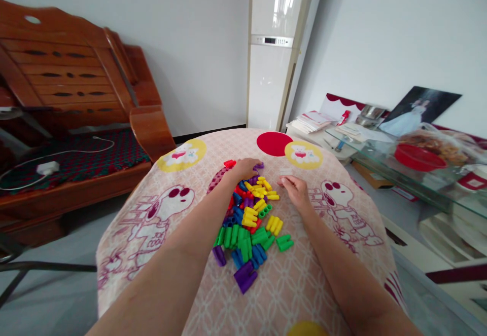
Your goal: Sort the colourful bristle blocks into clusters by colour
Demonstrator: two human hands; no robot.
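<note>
A loose pile of plastic tube-shaped building blocks lies mid-table, with yellow blocks point(250, 217), green blocks point(243, 239), blue blocks point(259, 255) and red ones mixed in. Nearest me is a purple block point(245, 276). My left hand point(245, 170) reaches over the pile's far end, its fingers closed at another purple block point(259, 165); the hand partly covers the grip. A red block point(230, 163) lies just left of that hand. To the right of the pile, my right hand point(294, 190) rests on the cloth with curled fingers, and nothing shows in it.
A patterned cloth point(213, 300) covers the round table. Left stands a wooden bench point(72, 62) with a white charger and cable. Behind is a tall white cabinet unit point(270, 82). At right, a glass shelf holds a red bowl point(418, 157), papers point(310, 121) and a photo point(420, 108).
</note>
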